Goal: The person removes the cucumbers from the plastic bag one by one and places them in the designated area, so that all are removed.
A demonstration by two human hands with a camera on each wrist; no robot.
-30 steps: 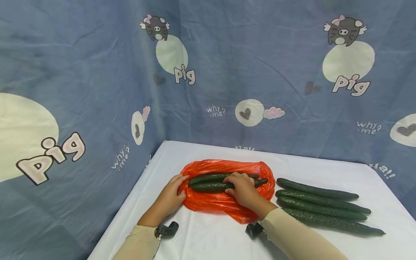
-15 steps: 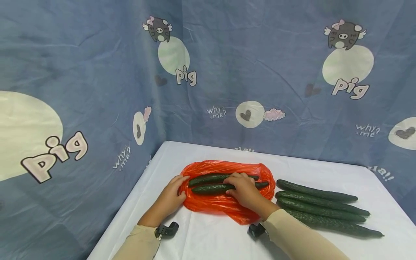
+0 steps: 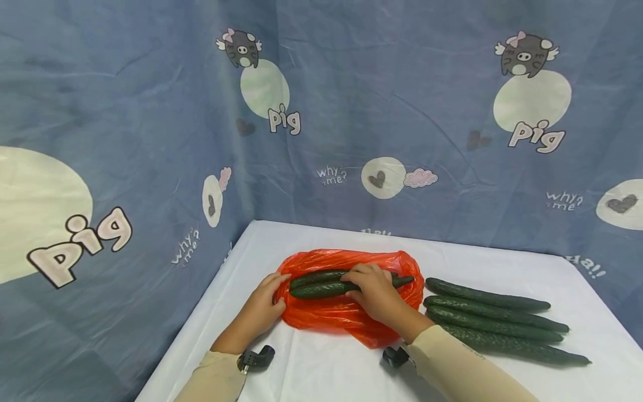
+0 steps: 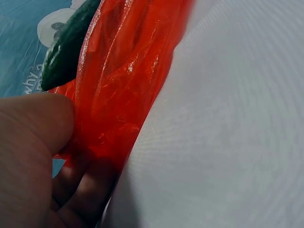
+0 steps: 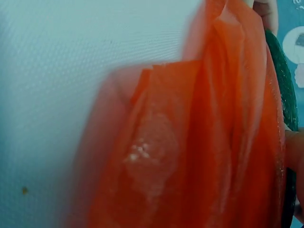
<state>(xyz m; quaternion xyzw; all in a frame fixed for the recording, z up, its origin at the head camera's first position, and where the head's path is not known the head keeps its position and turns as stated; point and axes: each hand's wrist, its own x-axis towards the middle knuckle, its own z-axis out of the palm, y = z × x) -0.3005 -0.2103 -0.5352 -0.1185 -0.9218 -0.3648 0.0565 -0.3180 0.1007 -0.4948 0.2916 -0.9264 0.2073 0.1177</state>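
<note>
Spread on the white table, an orange-red plastic bag (image 3: pixel 321 317) holds two dark green cucumbers side by side in its opening. My right hand (image 3: pixel 378 291) grips the front cucumber (image 3: pixel 316 290) from above, near its middle. Behind it lies the back cucumber (image 3: pixel 318 276), partly hidden by that hand. At the bag's left end, my left hand (image 3: pixel 260 304) pinches the plastic. In the left wrist view its thumb (image 4: pixel 52 121) is on one side of the red film and the fingers show through the other, just below a cucumber end (image 4: pixel 64 61).
Several more cucumbers (image 3: pixel 497 321) lie in a row to the right of the bag, roughly parallel. The white tablecloth (image 3: pixel 321 368) reaches to a blue patterned curtain (image 3: pixel 321 128) behind and at the left. A black wrist device (image 3: pixel 258 358) sits below the left hand.
The front cucumber was briefly apart from the back one half a second ago; now it lies against it again, slid slightly left by my right hand. The left hand has stayed in place.
</note>
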